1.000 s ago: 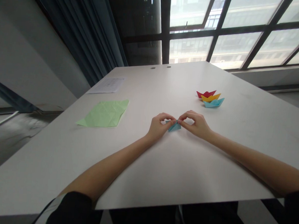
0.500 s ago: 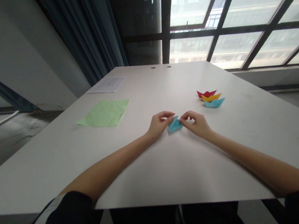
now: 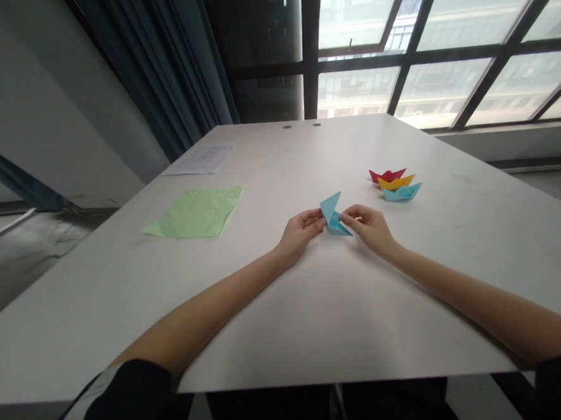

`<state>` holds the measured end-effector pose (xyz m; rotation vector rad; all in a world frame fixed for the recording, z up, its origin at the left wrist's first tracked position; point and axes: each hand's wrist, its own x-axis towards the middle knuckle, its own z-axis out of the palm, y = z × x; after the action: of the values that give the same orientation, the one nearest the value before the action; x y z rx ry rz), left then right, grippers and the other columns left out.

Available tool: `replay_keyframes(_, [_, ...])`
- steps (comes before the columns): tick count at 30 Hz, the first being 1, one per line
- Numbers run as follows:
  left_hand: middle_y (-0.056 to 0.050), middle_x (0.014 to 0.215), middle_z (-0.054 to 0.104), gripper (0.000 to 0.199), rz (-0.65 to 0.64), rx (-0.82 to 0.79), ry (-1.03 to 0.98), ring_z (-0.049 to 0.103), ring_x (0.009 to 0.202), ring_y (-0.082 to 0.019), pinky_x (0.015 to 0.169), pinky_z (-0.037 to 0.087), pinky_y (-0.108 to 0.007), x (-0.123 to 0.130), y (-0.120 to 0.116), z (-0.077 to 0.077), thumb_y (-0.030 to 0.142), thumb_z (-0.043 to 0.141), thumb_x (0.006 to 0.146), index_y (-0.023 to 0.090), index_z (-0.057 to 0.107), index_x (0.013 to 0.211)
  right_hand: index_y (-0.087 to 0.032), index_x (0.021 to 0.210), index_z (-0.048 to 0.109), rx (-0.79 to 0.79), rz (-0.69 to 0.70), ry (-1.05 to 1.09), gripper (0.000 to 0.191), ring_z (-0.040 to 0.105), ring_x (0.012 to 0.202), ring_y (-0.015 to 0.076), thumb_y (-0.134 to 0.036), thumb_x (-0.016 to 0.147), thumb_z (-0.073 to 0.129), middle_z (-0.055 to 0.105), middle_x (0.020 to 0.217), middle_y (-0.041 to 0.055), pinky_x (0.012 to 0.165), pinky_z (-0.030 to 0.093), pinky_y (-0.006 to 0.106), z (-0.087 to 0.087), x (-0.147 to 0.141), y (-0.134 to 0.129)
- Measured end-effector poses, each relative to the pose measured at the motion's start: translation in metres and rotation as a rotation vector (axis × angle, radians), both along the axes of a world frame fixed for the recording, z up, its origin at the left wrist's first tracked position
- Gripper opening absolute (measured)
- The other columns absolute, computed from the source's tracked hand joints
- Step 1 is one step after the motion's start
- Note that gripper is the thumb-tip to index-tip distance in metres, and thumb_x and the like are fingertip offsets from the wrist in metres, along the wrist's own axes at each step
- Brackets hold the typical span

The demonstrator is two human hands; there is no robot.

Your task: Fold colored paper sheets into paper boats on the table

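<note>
Between my two hands is a small piece of folded light-blue paper (image 3: 338,226), with one pointed flap standing up on its left. My left hand (image 3: 302,232) pinches its left side, thumb nearest me. From the right, the fingertips of my right hand (image 3: 369,225) are closed on the paper's right part. Beyond my right hand sit three folded paper boats close together: a red boat (image 3: 387,176), a yellow boat (image 3: 396,182) and a light-blue boat (image 3: 402,192) nearest me.
A creased sheet of green paper (image 3: 195,212) lies to the left on the white table (image 3: 274,317). Behind it is a printed white sheet (image 3: 202,159). Two round dark spots are near the table's far edge, before a window (image 3: 359,88) and a blue curtain (image 3: 152,44).
The folded blue paper has opened out and turned, its pointed flap now rising higher on the left. Both hands have shifted slightly, still gripping it.
</note>
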<state>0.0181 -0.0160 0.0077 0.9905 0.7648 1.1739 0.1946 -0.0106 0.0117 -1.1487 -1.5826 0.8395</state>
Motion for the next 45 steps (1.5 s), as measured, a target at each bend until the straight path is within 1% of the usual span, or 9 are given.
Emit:
replay_keyframes(7, [-0.004, 0.077, 0.068, 0.037, -0.042, -0.028, -0.068, 0.061, 0.07, -0.013, 0.073, 0.045, -0.029, 0.0007, -0.0011, 0.0029, 0.029, 0.078, 0.057, 0.013, 0.062, 0.086, -0.017, 0.072, 0.063, 0.041, 0.078, -0.085, 0.028, 0.05, 0.06, 0.013, -0.045, 0.073, 0.06, 0.063, 0.069, 0.0026, 0.054, 0.037, 0.026, 0.0, -0.0025, -0.0023])
replay_keyframes(14, [-0.002, 0.069, 0.067, 0.037, -0.001, -0.023, -0.045, 0.06, 0.065, -0.011, 0.068, 0.045, -0.025, 0.0004, 0.0011, 0.0002, 0.03, 0.078, 0.055, 0.012, 0.062, 0.084, -0.017, 0.073, 0.064, 0.039, 0.107, -0.139, 0.029, 0.048, 0.058, 0.0121, -0.046, 0.072, 0.06, 0.062, 0.066, 0.0017, 0.054, 0.035, 0.026, 0.0034, -0.0045, -0.0068])
replay_keyframes(20, [-0.002, 0.067, 0.068, 0.043, 0.031, -0.029, 0.017, 0.061, 0.062, -0.013, 0.065, 0.045, -0.026, -0.0007, 0.0027, -0.0015, 0.031, 0.079, 0.052, 0.012, 0.062, 0.086, -0.017, 0.071, 0.061, 0.011, 0.083, -0.04, 0.031, 0.051, 0.061, 0.0129, -0.047, 0.073, 0.059, 0.06, 0.066, 0.0017, 0.056, 0.039, 0.027, 0.0007, -0.004, -0.004])
replay_keyframes(24, [-0.002, 0.067, 0.068, 0.039, 0.012, -0.025, 0.053, 0.06, 0.061, -0.012, 0.065, 0.045, -0.026, -0.0004, 0.0006, 0.001, 0.031, 0.08, 0.052, 0.013, 0.062, 0.082, -0.018, 0.082, 0.059, -0.051, 0.066, 0.107, 0.033, 0.055, 0.065, 0.0139, -0.049, 0.07, 0.062, 0.061, 0.067, 0.0011, 0.057, 0.04, 0.026, 0.0016, -0.0041, -0.0023])
replay_keyframes(26, [-0.002, 0.066, 0.068, 0.038, -0.011, -0.009, 0.104, 0.06, 0.059, -0.012, 0.065, 0.045, -0.027, 0.0001, -0.001, 0.0025, 0.031, 0.08, 0.051, 0.012, 0.063, 0.079, -0.018, 0.085, 0.06, -0.085, 0.092, 0.14, 0.036, 0.056, 0.064, 0.0139, -0.049, 0.069, 0.063, 0.062, 0.068, 0.0014, 0.055, 0.04, 0.025, 0.0029, -0.0044, -0.0024])
replay_keyframes(30, [-0.004, 0.067, 0.068, 0.036, -0.062, -0.006, 0.212, 0.06, 0.059, -0.014, 0.063, 0.045, -0.027, -0.0002, -0.0029, 0.0023, 0.034, 0.08, 0.051, 0.012, 0.064, 0.074, -0.016, 0.078, 0.062, -0.14, 0.144, 0.158, 0.034, 0.056, 0.064, 0.0135, -0.047, 0.066, 0.066, 0.065, 0.072, 0.0036, 0.058, 0.042, 0.026, 0.0038, -0.0051, -0.002])
replay_keyframes(34, [-0.004, 0.067, 0.068, 0.033, -0.046, 0.0, 0.293, 0.059, 0.058, -0.013, 0.06, 0.044, -0.025, -0.0018, -0.0013, -0.0022, 0.039, 0.077, 0.055, 0.012, 0.064, 0.069, -0.015, 0.067, 0.061, -0.141, 0.078, 0.218, 0.028, 0.053, 0.058, 0.0109, -0.042, 0.064, 0.069, 0.061, 0.062, 0.0004, 0.056, 0.041, 0.024, 0.0007, -0.0059, -0.0001])
replay_keyframes(40, [-0.002, 0.061, 0.066, 0.031, -0.065, 0.092, 0.368, 0.055, 0.053, -0.01, 0.053, 0.039, -0.022, -0.001, -0.0019, -0.0019, 0.04, 0.075, 0.057, 0.012, 0.063, 0.065, -0.015, 0.074, 0.064, -0.219, 0.162, 0.232, 0.029, 0.052, 0.06, 0.0114, -0.04, 0.061, 0.072, 0.063, 0.068, 0.0009, 0.054, 0.04, 0.024, -0.0034, -0.0085, -0.002])
replay_keyframes(45, [-0.004, 0.065, 0.067, 0.032, -0.098, 0.141, 0.426, 0.057, 0.055, -0.012, 0.051, 0.039, -0.022, -0.0011, -0.0036, 0.0015, 0.042, 0.072, 0.06, 0.012, 0.065, 0.07, -0.015, 0.068, 0.063, -0.221, 0.128, 0.217, 0.028, 0.051, 0.058, 0.0114, -0.042, 0.061, 0.071, 0.06, 0.062, 0.0007, 0.053, 0.04, 0.025, -0.0017, -0.0084, -0.0041])
